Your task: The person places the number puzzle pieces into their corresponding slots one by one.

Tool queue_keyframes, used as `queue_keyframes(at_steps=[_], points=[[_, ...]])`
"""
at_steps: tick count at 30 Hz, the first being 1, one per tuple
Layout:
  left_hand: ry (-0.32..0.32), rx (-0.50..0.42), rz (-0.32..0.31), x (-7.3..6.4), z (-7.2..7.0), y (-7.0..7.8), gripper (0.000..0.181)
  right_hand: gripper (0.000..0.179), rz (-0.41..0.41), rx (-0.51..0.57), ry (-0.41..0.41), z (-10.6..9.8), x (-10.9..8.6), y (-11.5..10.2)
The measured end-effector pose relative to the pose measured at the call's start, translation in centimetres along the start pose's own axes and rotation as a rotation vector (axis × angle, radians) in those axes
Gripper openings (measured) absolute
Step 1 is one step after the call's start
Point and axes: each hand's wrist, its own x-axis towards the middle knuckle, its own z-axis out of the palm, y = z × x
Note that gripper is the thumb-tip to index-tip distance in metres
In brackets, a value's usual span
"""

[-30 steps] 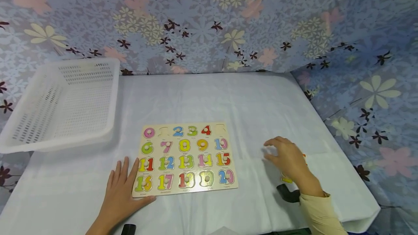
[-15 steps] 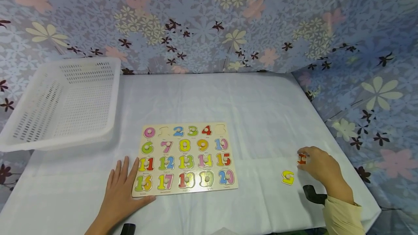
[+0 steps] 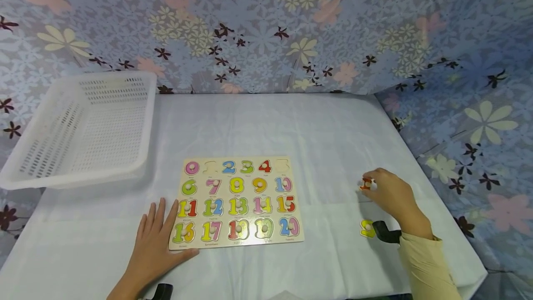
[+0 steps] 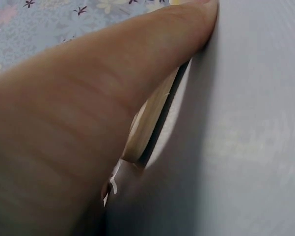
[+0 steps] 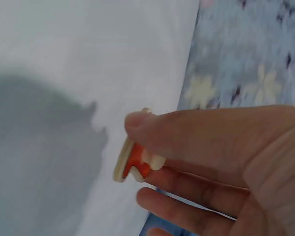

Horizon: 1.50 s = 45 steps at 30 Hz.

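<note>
A wooden number puzzle board [image 3: 250,240] lies on the table, its recesses for 1 and 5 showing bare wood. My left hand [image 3: 153,240] rests at the board's lower left corner, fingers spread straight along the left side and thumb along the front edge. The left wrist view has that thumb [image 4: 137,54] against the board's side [image 4: 149,123]. Above the table at the right, my right hand [image 3: 393,196] pinches a red number 1 puzzle piece [image 5: 136,160] between thumb and fingers. A yellow number 5 puzzle piece [image 3: 366,228] lies on the cloth below, partly hidden by the wrist camera.
A white plastic basket [image 3: 143,147] stands at the back left. White cloth [image 3: 329,128] covers the table, and a flowered fabric [image 3: 258,27] hangs behind and at the right. Black wrist camera mounts [image 3: 387,234] project from both wrists.
My right hand first went right to the red number 1 piece, then lifted it and came back left and away from me. My left hand and the board have stayed in place.
</note>
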Motion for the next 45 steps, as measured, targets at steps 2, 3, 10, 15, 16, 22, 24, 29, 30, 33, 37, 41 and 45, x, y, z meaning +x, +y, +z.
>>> queue_keyframes(at_steps=[2,3,10,15,16,22,24,29,30,33,37,41,45], points=[[0.001,-0.003,-0.001,0.0,0.0,-0.1,0.12,0.034,-0.083,-0.003,0.031,0.4,1.7,-1.7],[-0.002,-0.005,-0.001,0.0,0.0,-0.1,0.12,0.033,-0.128,-0.002,0.048,0.7,2.6,-2.7],[0.004,-0.01,0.001,0.0,-0.1,-0.2,0.119,0.033,-0.464,0.024,0.067,3.5,8.6,-11.6],[0.012,-0.012,0.002,0.0,-0.1,-0.2,0.118,0.034,-0.637,0.024,0.015,4.5,12.2,-18.1],[0.014,-0.012,0.002,0.0,-0.2,-0.3,0.118,0.033,-0.664,0.019,0.008,4.7,12.9,-19.4],[0.003,-0.01,0.005,0.1,-0.1,-0.4,0.118,0.029,-0.74,-0.01,-0.057,6.9,15.8,-24.8],[-0.005,-0.008,-0.002,0.2,-0.2,-0.4,0.118,0.029,-0.756,-0.035,-0.071,7.8,16.4,-25.9],[0.003,-0.007,-0.013,0.2,-0.5,-0.5,0.118,0.029,-0.761,-0.048,-0.096,9.2,17.2,-28.0],[0.007,-0.005,-0.014,0.1,-0.6,-0.6,0.119,0.028,-0.758,-0.046,-0.1,9.4,17.3,-28.4],[0.013,-0.01,-0.008,0.2,-0.5,-0.5,0.119,0.028,-0.739,-0.041,-0.111,9.7,17.3,-28.8],[-0.005,-0.008,-0.022,0.2,-0.5,-0.6,0.12,0.03,-0.729,-0.044,-0.123,9.7,17.4,-29.1],[-0.036,0.001,-0.044,0.2,-0.5,-0.7,0.121,0.033,-0.707,-0.034,-0.135,9.6,17.3,-29.0],[-0.047,-0.01,-0.047,0.2,-0.6,-0.6,0.12,0.033,-0.688,-0.002,-0.144,9.6,17.1,-28.8]])
